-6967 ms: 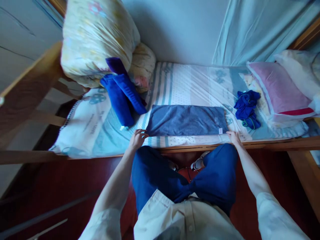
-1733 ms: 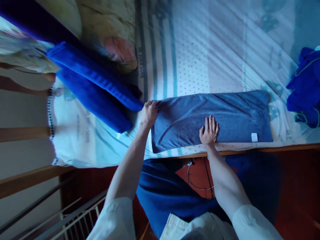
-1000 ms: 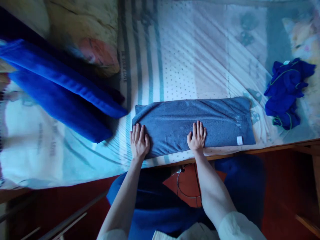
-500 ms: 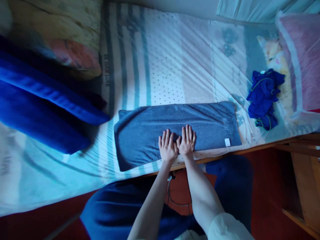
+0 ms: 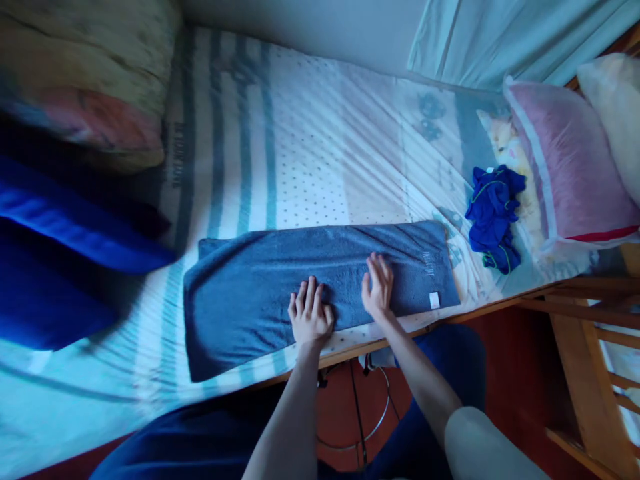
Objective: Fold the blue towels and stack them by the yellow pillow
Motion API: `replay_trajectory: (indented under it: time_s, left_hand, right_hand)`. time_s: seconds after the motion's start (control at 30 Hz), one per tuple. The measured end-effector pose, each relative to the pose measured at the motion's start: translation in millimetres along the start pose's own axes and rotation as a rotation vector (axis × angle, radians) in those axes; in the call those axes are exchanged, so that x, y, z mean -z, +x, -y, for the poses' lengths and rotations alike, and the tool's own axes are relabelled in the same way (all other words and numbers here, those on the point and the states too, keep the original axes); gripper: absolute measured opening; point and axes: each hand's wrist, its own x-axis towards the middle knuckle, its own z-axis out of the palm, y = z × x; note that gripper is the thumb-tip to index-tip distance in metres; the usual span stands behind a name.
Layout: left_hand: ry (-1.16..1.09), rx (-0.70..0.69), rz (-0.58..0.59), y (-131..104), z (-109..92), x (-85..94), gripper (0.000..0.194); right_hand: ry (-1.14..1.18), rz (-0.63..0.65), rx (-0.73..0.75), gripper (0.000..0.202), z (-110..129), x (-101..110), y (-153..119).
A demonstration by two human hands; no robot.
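"Where's the grey-blue towel (image 5: pixel 250 287)?"

"Laid out lengthwise on the bed (image 5: pixel 310 167), near its front edge. A lower layer peeks out at the ten o'clock corner."

"And the left hand (image 5: pixel 311 320)?"

"Palm down on the towel, near six o'clock from its middle. The fingers are slightly apart and pointing towards twelve, clamped on nothing."

"The right hand (image 5: pixel 379 287)?"

"Over the towel, just to the three o'clock side of the left. Its fingers are a little bent and loosely apart, with no cloth pinched between them. I can't tell whether the palm is touching."

"Anything at the towel's three o'clock end?"

"A small white tag (image 5: pixel 435 301), and some pale lettering (image 5: pixel 427 263) just above it."

"What lies around it?"

"From the towel's middle, a crumpled blue garment (image 5: pixel 493 213) sits around two o'clock, with a pink pillow (image 5: pixel 575 160) beyond it. Long blue cloths (image 5: pixel 75 213) lie between nine and ten, and yellowish bedding (image 5: pixel 90 60) is between ten and eleven. A pale curtain (image 5: pixel 475 40) hangs at about one."
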Motion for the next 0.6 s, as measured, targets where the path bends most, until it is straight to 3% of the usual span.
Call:
replay_trajectory:
  time_s: [0.1,0.23,0.43,0.5,0.6]
  left_hand:
    - [0.014,0.007,0.012,1,-1,2.1,0.058]
    - [0.022,0.006,0.003,2,-3,2.2,0.057]
    - [0.041,-0.016,-0.024,2,-2,1.5,0.056]
    - [0.038,-0.018,-0.022,1,-2,1.2,0.056]
    - [0.026,-0.025,-0.018,1,-1,0.8,0.057]
  right_hand:
    - [-0.151,-0.058,-0.172,0.054,-57,17,46]
    - [-0.292,0.057,-0.214,0.056,-117,32,89]
    - [-0.305,0.093,-0.231,0.055,-152,46,122]
    - [-0.242,0.026,-0.263,0.052,-165,55,136]
    - [-0.156,-0.147,-0.427,0.044,-189,75,160]
